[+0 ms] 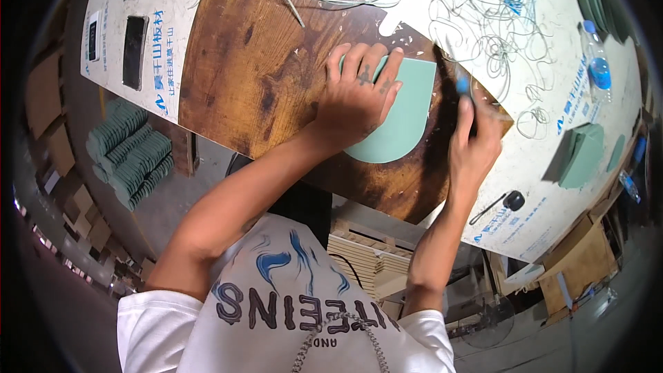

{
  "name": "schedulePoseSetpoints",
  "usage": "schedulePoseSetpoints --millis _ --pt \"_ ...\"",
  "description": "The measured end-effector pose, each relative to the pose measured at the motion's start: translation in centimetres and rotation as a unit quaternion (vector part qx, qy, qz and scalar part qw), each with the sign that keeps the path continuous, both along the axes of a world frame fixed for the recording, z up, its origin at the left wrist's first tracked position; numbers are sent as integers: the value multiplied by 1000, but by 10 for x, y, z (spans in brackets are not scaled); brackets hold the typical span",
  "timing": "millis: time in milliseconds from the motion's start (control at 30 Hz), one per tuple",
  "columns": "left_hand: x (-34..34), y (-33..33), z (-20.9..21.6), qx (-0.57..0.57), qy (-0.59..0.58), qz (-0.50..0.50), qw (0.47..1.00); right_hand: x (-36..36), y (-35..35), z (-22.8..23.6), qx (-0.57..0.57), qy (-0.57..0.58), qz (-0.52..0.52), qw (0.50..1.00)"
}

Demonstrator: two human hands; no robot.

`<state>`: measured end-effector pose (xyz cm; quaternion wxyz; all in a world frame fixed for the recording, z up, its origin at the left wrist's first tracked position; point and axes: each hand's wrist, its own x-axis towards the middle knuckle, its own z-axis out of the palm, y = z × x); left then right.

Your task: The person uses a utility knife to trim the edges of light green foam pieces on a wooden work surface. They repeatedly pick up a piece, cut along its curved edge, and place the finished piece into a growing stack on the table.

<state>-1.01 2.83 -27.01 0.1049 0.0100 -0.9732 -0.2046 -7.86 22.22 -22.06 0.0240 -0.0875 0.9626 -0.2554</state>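
Note:
A pale green panel (407, 107) with one rounded end lies on the brown wood-grain board (242, 62). My left hand (356, 93) rests on top of it, fingers spread and pressing near its straight far edge. Just right of the panel, my right hand (476, 131) is closed around a small blue-ended tool (461, 84). Motion smears the tool and the fingertips, so its exact kind cannot be made out. Pale shavings lie on the board beyond my left hand.
Tangled thin green strips (483, 27) cover the far right of the white table. A water bottle (598, 65), stacked green pieces (581, 155) and a small black round object (513, 200) lie to the right. A phone (135, 52) lies left. Green stacks (131, 148) stand below the left edge.

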Motion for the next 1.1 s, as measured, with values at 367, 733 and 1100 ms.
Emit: schedulePoseSetpoints --millis 367,733,1100 --pt "43 -5 22 62 -93 -158 981 279 -37 32 -400 -369 -455 705" --pt "140 -76 105 96 -205 -557 799 313 -98 94 -603 -178 -458 629" --pt "-43 -81 45 159 -145 -232 949 269 -74 10 -283 -61 -361 887"
